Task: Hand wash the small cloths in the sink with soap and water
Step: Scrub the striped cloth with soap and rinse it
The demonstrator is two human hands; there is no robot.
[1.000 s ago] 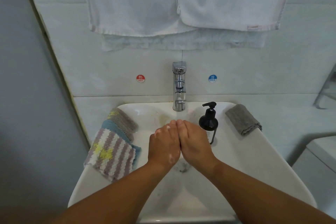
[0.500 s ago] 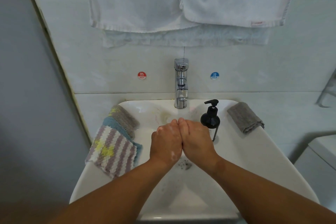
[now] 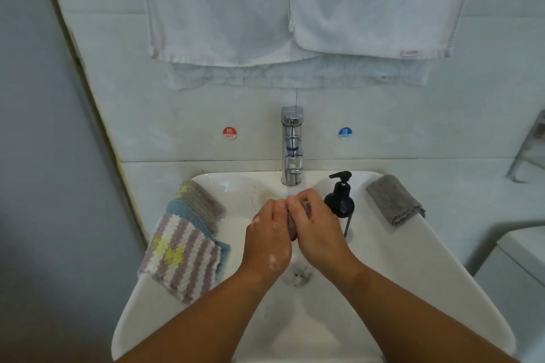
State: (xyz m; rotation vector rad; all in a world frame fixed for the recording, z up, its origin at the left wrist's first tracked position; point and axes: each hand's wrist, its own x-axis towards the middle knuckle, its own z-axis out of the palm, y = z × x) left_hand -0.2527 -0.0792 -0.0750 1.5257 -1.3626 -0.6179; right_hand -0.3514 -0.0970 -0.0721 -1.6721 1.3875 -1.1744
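Scrubbing right over the middle of the sink (image 3: 413, 274), the person has the small cloth (image 3: 295, 225) bunched up between both hands, a dark purplish wad just in front of the faucet (image 3: 292, 147) and above the drain (image 3: 298, 274). The left hand (image 3: 267, 240) is curled around it from one side, flecks of suds on its back; the right hand (image 3: 317, 230) is clamped on from the other, fingers hooked over the top. And there's the change: a moment ago the hands were pressed flush together and hid the cloth entirely, now they've rolled apart a touch and a strip of fabric shows between them. That reads as a rubbing stroke mid-cycle, so the soaping of this piece looks well under way, rinsing not yet. Whether water is running cannot be told. Just beside the right hand stands the black soap pump (image 3: 340, 200). Along the sink's left edge wait a striped cloth (image 3: 184, 256), a blue cloth (image 3: 188, 212) and a grey-yellow cloth (image 3: 200, 200), overlapping; a folded grey cloth (image 3: 393, 200) lies at the back right corner. White towels (image 3: 295, 9) hang above.
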